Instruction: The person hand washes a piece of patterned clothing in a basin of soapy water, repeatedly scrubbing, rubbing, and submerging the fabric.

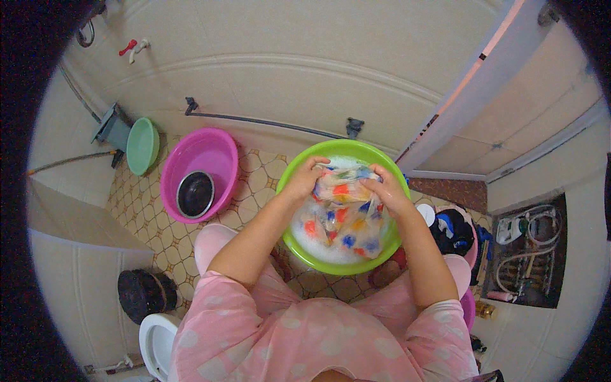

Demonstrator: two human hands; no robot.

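A wet, pale cloth [351, 210] with red, blue and yellow patches is stretched between my two hands over a lime-green plastic basin [324, 266]. My left hand [308, 176] grips the cloth's upper left edge. At its upper right edge, my right hand [387, 190] pinches the fabric between thumb and fingers. The cloth's lower part hangs down into white soap suds [305, 246] inside the basin. How much of it lies under the foam is hidden.
A pink basin [224, 157] holding a dark round bowl [195, 194] stands left, with a mint-green basin [143, 145] beyond. Dark clothes [451, 231] are heaped at right. A grey pipe [267, 122] runs along the wall. A toilet [155, 344] and black bucket [143, 296] are lower left.
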